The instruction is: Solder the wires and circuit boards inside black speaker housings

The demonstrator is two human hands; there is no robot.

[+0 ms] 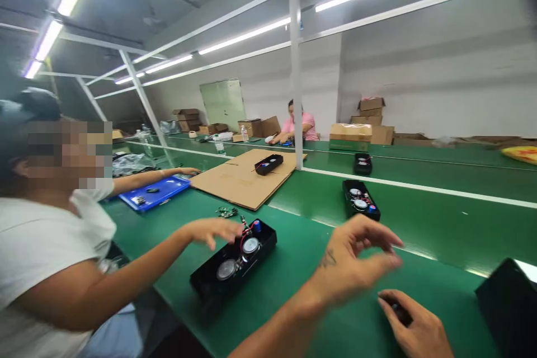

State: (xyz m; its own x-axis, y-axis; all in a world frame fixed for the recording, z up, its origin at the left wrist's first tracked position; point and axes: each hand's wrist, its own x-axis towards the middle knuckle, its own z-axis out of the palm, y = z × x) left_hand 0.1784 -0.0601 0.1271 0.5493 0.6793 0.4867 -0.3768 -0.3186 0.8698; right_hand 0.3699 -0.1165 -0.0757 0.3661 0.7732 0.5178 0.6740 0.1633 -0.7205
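Note:
My left hand [356, 257] is raised over the green bench [310, 251], fingers bent and apart, with nothing visible in it. Lower right, my right hand [419, 327] has its fingers curled; a small dark patch shows between thumb and fingers, too unclear to name. Beyond my left hand lies an open black speaker housing [361, 201] with two round drivers and a blue cylindrical part. To the left sits a nearer speaker housing [235, 263] with red wires, a co-worker's hand [216, 230] at its far edge. A black box-like piece [509, 307] stands beyond my right hand.
A co-worker in a white top [54, 251] sits close on the left, by a blue tray [157, 193]. A cardboard sheet [235, 179] bears another speaker housing [268, 164]; one more housing [363, 163] lies farther back. A white post [296, 67] rises mid-bench. Someone in pink [309, 123] sits opposite.

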